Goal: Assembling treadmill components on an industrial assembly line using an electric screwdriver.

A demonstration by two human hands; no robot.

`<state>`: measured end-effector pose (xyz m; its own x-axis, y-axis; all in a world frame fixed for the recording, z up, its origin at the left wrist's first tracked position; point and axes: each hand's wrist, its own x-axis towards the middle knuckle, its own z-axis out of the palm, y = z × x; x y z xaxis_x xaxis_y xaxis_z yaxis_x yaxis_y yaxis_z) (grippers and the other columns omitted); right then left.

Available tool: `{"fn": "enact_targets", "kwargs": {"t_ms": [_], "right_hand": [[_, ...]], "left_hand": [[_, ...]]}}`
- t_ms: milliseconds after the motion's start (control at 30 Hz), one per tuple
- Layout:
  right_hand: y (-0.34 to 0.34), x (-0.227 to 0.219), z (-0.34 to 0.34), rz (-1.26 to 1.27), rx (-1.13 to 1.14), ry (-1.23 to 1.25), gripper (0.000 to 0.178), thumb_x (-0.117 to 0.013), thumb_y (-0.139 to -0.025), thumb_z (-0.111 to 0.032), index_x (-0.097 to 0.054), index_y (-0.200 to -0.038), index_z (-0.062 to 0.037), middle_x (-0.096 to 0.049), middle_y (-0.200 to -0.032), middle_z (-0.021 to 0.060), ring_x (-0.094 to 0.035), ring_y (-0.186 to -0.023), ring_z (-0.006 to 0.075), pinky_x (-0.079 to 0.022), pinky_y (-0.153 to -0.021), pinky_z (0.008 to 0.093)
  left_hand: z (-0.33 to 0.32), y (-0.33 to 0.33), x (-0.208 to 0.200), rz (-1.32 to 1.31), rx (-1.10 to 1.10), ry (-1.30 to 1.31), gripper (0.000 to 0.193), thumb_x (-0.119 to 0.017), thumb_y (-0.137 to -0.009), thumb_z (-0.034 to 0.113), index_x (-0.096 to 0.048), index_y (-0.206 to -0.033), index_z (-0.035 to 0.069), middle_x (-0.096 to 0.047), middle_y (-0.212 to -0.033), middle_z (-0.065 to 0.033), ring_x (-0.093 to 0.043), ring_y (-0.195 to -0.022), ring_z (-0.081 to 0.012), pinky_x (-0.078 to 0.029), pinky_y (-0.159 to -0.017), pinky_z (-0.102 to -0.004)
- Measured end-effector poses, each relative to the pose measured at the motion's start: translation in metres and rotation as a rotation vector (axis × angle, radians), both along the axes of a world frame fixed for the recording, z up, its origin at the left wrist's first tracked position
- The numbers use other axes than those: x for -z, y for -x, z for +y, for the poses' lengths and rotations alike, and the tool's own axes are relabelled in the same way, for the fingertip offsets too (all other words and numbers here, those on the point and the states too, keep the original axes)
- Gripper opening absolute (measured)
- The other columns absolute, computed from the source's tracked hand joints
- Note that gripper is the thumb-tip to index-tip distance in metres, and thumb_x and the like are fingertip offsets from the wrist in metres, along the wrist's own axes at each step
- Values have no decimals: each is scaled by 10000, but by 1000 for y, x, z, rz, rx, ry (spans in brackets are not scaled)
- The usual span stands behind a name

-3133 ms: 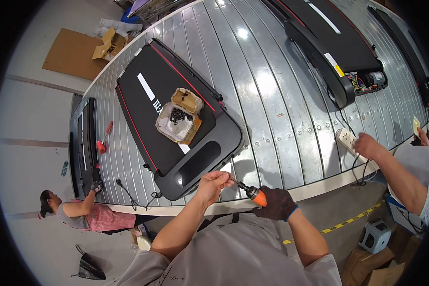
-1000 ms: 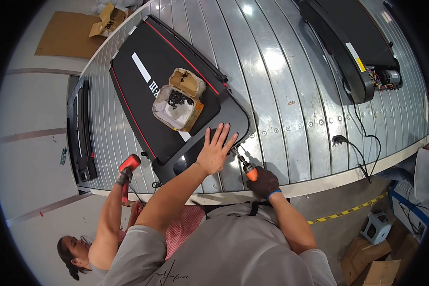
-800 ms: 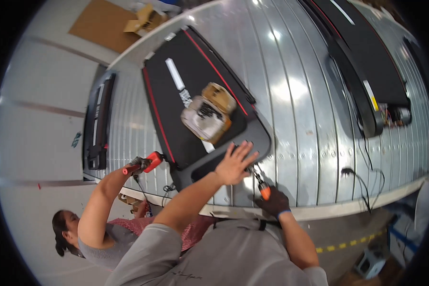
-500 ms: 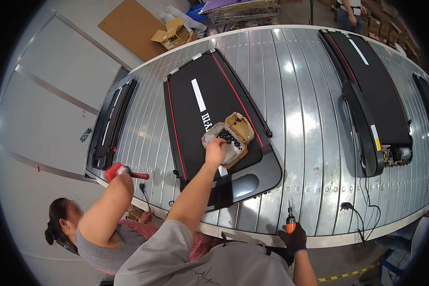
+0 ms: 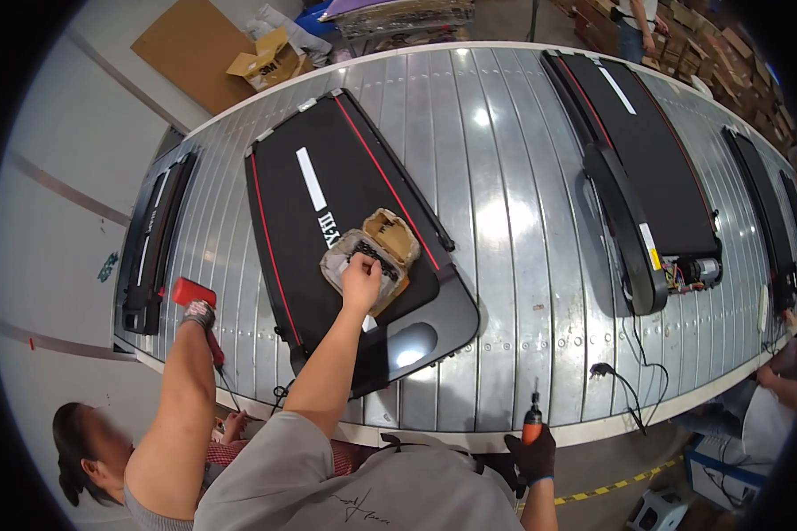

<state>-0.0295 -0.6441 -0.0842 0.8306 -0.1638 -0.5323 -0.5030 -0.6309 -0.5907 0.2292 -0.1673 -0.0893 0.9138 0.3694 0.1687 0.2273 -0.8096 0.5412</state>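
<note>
My bare left hand [image 5: 361, 281] reaches into a small plastic-lined cardboard box [image 5: 398, 239], its fingers pinched together among black screws [image 5: 386, 265]. Whatever lies between the fingertips is hidden. The box rests, flap up, on a black treadmill [image 5: 354, 168] with red side lines, which lies at a slant on the metal-slat table. My right hand [image 5: 533, 454], in a dark glove, is wrapped round an orange and black power screwdriver [image 5: 532, 427]. Its bit points away from me, over the table's near edge.
Another treadmill [image 5: 655, 168] with exposed wiring and motor lies to the right, its plug cord [image 5: 624, 380] near the table edge. A folded black unit [image 5: 158, 239] lies far left. Beside me, a co-worker's gloved hand [image 5: 199, 311] grips a red-headed tool [image 5: 193, 292].
The view has shifted, so the table things sit further left. My left hand stays in the screw box; my right still holds the screwdriver. The co-worker's red tool has swung upright.
</note>
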Motion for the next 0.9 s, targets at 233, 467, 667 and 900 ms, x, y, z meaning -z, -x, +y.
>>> {"fn": "enact_targets", "kwargs": {"t_ms": [233,467,667,900], "right_hand": [[-103,-132,68,-19,-558,15,661,-846,-746,-501,-583,-1188,-87,-739,-867,164,-724,-867,427,-580,-755,513],[-145,-148,48,-201,-762,-14,599,-824,-758,-483,-595,-1119,-64,-722,-800,173,-734,-763,386,-579,-689,492],[-171,-153,33,-177,-922,10,572,-794,-750,-488,-586,-1076,-65,-716,-801,174,-728,-773,394,-573,-699,506],[-230,-131,-5,-28,-1224,-539,543,-858,-718,-428,-636,-1051,-60,-716,-808,153,-709,-693,342,-569,-654,455]], "left_hand": [[-135,91,-77,230,-146,1851,197,-684,-1022,137,-710,-1151,-10,-741,-1007,-81,-665,-815,-128,-550,-727,-244],[-184,121,-104,185,-129,1897,195,-659,-1047,181,-698,-1108,0,-739,-1031,-92,-684,-863,-130,-577,-799,-262],[-194,125,-108,99,-199,1829,161,-653,-1049,167,-694,-1057,12,-738,-1012,-96,-694,-854,-143,-586,-801,-296],[-196,137,-128,6,282,1212,121,-621,-1019,-7,-716,-1065,-65,-752,-1021,-161,-724,-859,-189,-600,-807,-334]]}}
